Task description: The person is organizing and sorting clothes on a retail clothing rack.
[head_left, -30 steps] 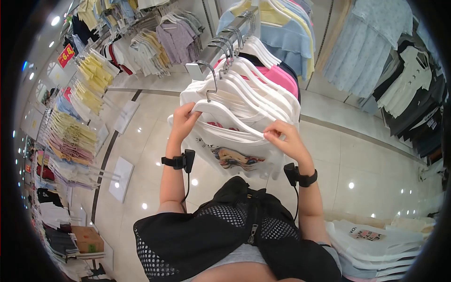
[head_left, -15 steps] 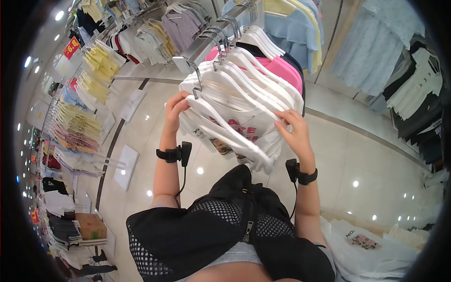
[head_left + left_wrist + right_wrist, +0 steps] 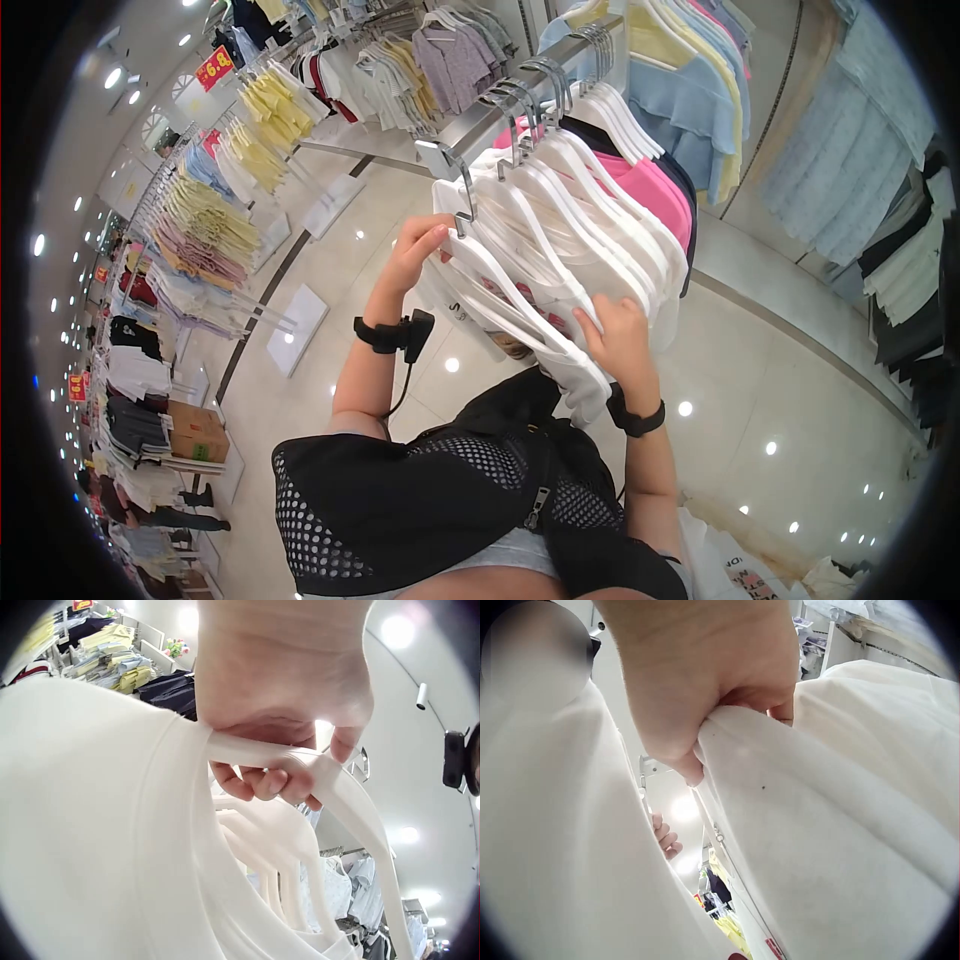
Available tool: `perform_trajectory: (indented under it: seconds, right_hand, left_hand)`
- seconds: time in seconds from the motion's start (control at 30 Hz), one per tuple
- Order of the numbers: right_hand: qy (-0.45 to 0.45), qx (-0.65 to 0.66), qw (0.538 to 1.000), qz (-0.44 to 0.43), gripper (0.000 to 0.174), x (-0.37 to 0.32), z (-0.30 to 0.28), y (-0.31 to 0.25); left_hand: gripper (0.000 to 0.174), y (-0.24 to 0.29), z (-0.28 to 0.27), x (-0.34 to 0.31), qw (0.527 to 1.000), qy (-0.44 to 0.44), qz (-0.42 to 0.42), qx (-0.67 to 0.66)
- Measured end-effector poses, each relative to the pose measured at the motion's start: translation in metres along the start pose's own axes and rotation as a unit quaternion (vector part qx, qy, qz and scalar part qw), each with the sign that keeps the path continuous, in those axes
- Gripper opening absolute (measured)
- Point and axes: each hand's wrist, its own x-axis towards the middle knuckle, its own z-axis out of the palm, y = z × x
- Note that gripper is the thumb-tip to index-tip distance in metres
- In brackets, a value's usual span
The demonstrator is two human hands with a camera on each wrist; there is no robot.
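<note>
My left hand [image 3: 415, 252] grips a white clothes hanger [image 3: 515, 290] at its neck, just below the hook. In the left wrist view the fingers curl around the bar of that hanger [image 3: 352, 802], and a white T-shirt [image 3: 90, 817] hangs from it. The hanger's far end is swung out toward my body. My right hand [image 3: 622, 345] pinches the shoulder of the white T-shirt behind it; in the right wrist view thumb and fingers close over the shoulder of that shirt [image 3: 802, 802]. A gap opens between it and the front shirt [image 3: 547, 825].
A metal rail [image 3: 480, 115] carries several more white hangers, with a pink garment [image 3: 655, 190] further back. Blue and yellow tops [image 3: 690, 100] hang behind. Clothes racks [image 3: 210, 215] line the left, and dark clothing [image 3: 905, 290] hangs at the right. White shirts lie at the lower right [image 3: 730, 560].
My right hand has left the front hanger's end and now pinches the shirt behind. The front hanger has swung round toward my body, with my left hand still at its neck.
</note>
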Motion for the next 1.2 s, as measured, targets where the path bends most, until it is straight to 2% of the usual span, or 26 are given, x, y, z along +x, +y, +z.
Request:
perform_trajectory:
  seconds: [0.13, 0.2, 0.27, 0.33, 0.37, 0.43, 0.53, 0.57, 0.6, 0.63, 0.67, 0.73, 0.8, 0.83, 0.9, 0.97, 1.2]
  right_hand:
    - [-0.005, 0.024, 1.000, -0.010, 0.027, 0.000, -0.008, 0.002]
    - [-0.007, 0.032, 0.999, -0.014, 0.027, 0.001, -0.013, 0.003]
    - [-0.021, 0.037, 0.998, -0.044, 0.026, 0.001, -0.016, 0.008]
    - [-0.018, 0.044, 0.998, -0.045, 0.027, 0.001, -0.019, 0.007]
    - [-0.024, 0.038, 0.998, -0.040, 0.026, 0.000, -0.019, 0.007]
    - [-0.036, 0.024, 0.999, -0.028, 0.025, -0.002, -0.016, 0.009]
    - [-0.033, 0.083, 0.996, 0.007, 0.019, -0.003, -0.016, 0.013]
    - [-0.034, 0.084, 0.996, 0.014, 0.019, -0.003, -0.020, 0.015]
    - [0.022, 0.075, 0.997, 0.009, 0.018, -0.002, -0.028, 0.018]
    - [0.077, 0.065, 0.995, 0.004, 0.017, -0.001, -0.034, 0.020]
    - [0.075, 0.068, 0.995, 0.012, 0.017, 0.002, -0.037, 0.022]
    - [0.112, 0.015, 0.993, 0.043, 0.017, 0.006, -0.038, 0.024]
    - [0.083, 0.008, 0.996, 0.043, 0.022, 0.006, -0.035, 0.027]
    - [0.075, -0.010, 0.996, 0.038, 0.023, 0.007, -0.033, 0.028]
    - [0.067, -0.028, 0.997, 0.034, 0.024, 0.008, -0.030, 0.029]
    - [0.147, -0.029, 0.988, 0.034, 0.026, 0.010, -0.024, 0.033]
    - [0.116, -0.070, 0.991, 0.015, 0.026, 0.025, -0.017, 0.030]
  left_hand:
    - [0.035, 0.003, 0.009, 0.022, 0.996, 0.068, 0.053, 0.026]
    - [0.028, 0.007, 0.014, 0.034, 0.983, 0.168, 0.074, 0.021]
    - [0.025, 0.001, 0.008, 0.040, 0.986, 0.156, 0.049, 0.027]
    - [0.026, 0.012, 0.012, 0.046, 0.993, 0.112, -0.010, 0.037]
    - [0.026, 0.016, 0.012, 0.048, 0.993, 0.112, -0.010, 0.038]
    - [0.031, 0.020, 0.007, 0.051, 0.996, -0.019, -0.001, 0.087]
    - [0.034, 0.015, 0.002, 0.058, 0.996, -0.079, -0.007, 0.040]
    - [0.037, 0.019, 0.004, 0.059, 0.996, -0.077, -0.048, 0.015]
    - [0.037, 0.020, 0.004, 0.064, 0.995, -0.082, -0.054, 0.012]
    - [0.038, 0.020, 0.003, 0.068, 0.993, -0.114, -0.022, 0.003]
    - [0.039, 0.020, 0.002, 0.073, 0.989, -0.145, 0.008, -0.005]
    - [0.040, 0.019, 0.001, 0.077, 0.989, -0.147, -0.013, -0.004]
    - [0.021, 0.015, -0.001, 0.083, 0.985, -0.172, 0.023, -0.025]
    - [0.021, 0.015, 0.000, 0.084, 0.985, -0.172, 0.022, -0.024]
    - [0.043, 0.018, 0.002, 0.085, 0.985, -0.164, 0.047, 0.008]
    - [0.043, 0.018, 0.001, 0.083, 0.985, -0.169, 0.044, 0.010]
    - [0.037, 0.013, -0.011, 0.079, 0.988, -0.146, 0.044, -0.018]
